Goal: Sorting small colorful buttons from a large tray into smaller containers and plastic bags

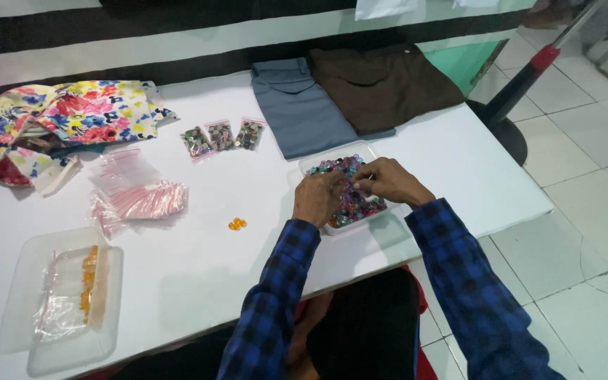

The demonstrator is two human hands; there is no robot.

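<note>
A white table [198, 274] seen from above, with the person's 2 arms in blue and black checked sleeves reaching in from the near edge.

At the near left corner sits a clear plastic tray [19, 281] holding a small clear bag of orange buttons [89, 281]. At the far left lies a crumpled floral cloth [72, 112] in red, blue and yellow. Just right of it, toward the middle, is a loose pile of empty clear zip bags [135, 197] with red strips. Beyond the pile, 3 small filled bags of mixed buttons [221, 137] lie in a row. Nearer, on bare table, rest a few loose orange buttons [237, 224].

Right of centre stands a clear rectangular container [318, 163] heaped with mixed coloured buttons [360, 204], mostly pink, blue and green. Both hands are over it. The left hand [318, 197] rests on the container's near left side, fingers curled down into the buttons; whether its grip is closed on anything I cannot tell. The right hand [392, 181] lies over the middle, its fingertips pinched together close to the left hand's, seemingly on a button too small to make out.

At the far side, folded grey trousers [297, 109] lie beside folded brown trousers [381, 84]. White floor tiles [585, 211] show at right.
</note>
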